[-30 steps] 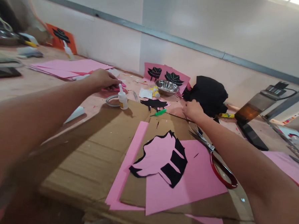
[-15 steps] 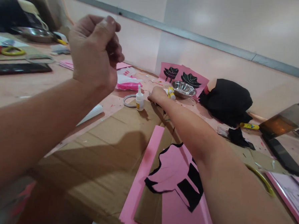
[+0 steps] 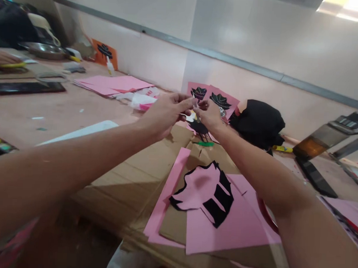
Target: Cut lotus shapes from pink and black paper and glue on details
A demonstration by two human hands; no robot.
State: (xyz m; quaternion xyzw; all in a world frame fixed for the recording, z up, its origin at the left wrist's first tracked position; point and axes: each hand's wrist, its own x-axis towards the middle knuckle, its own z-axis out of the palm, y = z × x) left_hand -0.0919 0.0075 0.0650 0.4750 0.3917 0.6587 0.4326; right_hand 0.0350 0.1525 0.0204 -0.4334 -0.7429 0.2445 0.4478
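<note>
While both hands meet near twelve o'clock, brown cardboard (image 3: 129,163) spreads beneath them toward six. On it, a pink sheet (image 3: 237,221) lies toward five o'clock from the hands; a black cloth bundle (image 3: 257,122) sits at three. The black-edged pink cutout (image 3: 198,187) lies at six, overlapping the sheet. The left hand (image 3: 166,111) and right hand (image 3: 210,115) have thumbs and fingers nearly closed, pinching a slim item (image 3: 195,102) too small to identify. A green piece (image 3: 205,143) lies just below, at six.
</note>
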